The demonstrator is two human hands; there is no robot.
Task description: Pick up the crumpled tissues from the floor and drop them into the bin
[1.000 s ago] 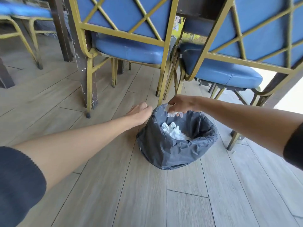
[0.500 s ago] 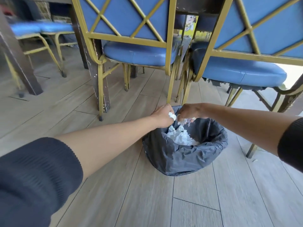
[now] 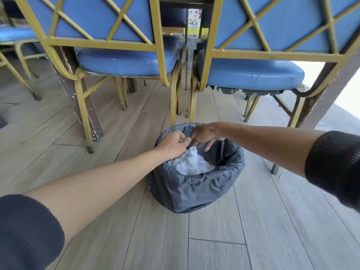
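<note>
Over the mouth of the bin, both hands meet at its far rim: the left hand is loosely curled, its fingers drawn together, though whether they pinch a scrap I cannot tell; the right hand hangs with fingers spread downward and nothing visibly held. Inside the grey liner, a mound of crumpled tissues fills much of the opening. Around the bin, the floor shows no white tissue in the part visible, save a tiny pale speck near a chair leg at right, too small to identify. Judging by this, the collecting looks almost or entirely finished, with at most a last drop and a check under the chairs left.
</note>
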